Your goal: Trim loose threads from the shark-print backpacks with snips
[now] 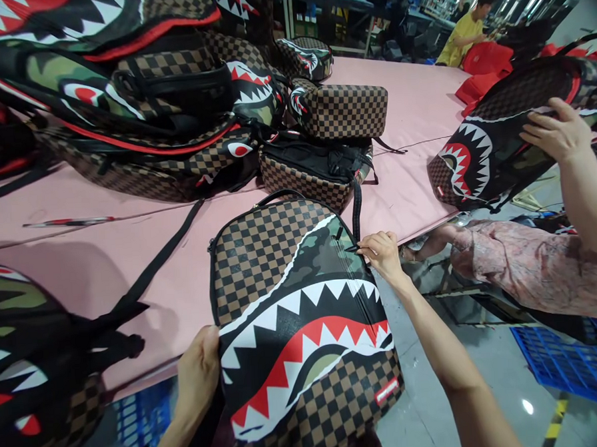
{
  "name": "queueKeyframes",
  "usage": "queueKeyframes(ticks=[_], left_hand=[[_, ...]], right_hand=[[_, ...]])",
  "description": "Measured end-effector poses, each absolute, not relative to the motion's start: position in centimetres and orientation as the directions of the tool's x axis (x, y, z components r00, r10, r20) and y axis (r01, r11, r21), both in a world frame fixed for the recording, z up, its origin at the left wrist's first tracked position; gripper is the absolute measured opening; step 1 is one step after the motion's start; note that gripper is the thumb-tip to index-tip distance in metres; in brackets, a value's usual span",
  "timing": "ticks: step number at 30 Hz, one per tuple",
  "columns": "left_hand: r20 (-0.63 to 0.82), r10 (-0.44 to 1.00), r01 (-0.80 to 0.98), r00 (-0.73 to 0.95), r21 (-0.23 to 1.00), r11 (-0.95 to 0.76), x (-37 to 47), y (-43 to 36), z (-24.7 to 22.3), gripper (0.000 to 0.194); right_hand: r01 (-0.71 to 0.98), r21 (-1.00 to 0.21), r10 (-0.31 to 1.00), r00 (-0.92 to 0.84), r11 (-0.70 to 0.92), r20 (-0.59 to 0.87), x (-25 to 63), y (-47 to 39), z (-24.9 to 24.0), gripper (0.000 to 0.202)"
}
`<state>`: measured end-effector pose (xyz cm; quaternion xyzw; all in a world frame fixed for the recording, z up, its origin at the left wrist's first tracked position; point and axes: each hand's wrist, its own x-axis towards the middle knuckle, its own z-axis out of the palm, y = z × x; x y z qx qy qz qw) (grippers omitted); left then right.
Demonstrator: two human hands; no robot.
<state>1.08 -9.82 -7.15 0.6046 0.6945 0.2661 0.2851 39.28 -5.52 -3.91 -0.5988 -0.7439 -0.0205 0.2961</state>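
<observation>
In front of me a backpack with brown-and-black checks, a camouflage patch and a red-and-white shark mouth leans at the table's edge. My left hand grips its left side, thumb at the front edge and the other fingers hidden behind. At its upper right, my right hand pinches a small black tab, which looks like a zipper pull. A dark zip line runs down the front panel from there. The bag's black top handle arches up over the table.
A pink-covered table carries a heap of similar backpacks and a red-and-white pen. Another person's hand rests on a backpack at right. Blue crates stand on the floor. A person in yellow sits farther back.
</observation>
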Motion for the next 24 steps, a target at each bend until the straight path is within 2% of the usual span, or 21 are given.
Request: queueKeyframes(ticks=[2,8,21,24], left_hand=[[-0.079,0.991,0.691,-0.111,0.71,0.134,1.1,-9.9,-7.1,0.036],[-0.083,0.99,0.706,-0.113,0.695,0.139,1.0,-9.9,-7.2,0.037],[-0.068,0.987,0.696,-0.148,0.702,0.153,1.2,-10.1,-7.5,0.038],[-0.08,0.984,0.701,-0.156,0.693,0.168,1.1,-10.1,-7.7,0.038]], right_hand=[[0.893,-0.346,0.881,-0.107,0.289,0.46,39.4,-5.5,-4.1,0.017],[0.808,-0.537,0.893,0.029,0.243,0.448,39.5,-6.2,-5.1,0.022],[0.868,-0.421,0.893,-0.054,0.263,0.446,38.9,-5.8,-4.6,0.018],[0.82,-0.518,0.902,0.004,0.244,0.431,38.8,-5.8,-4.8,0.019]])
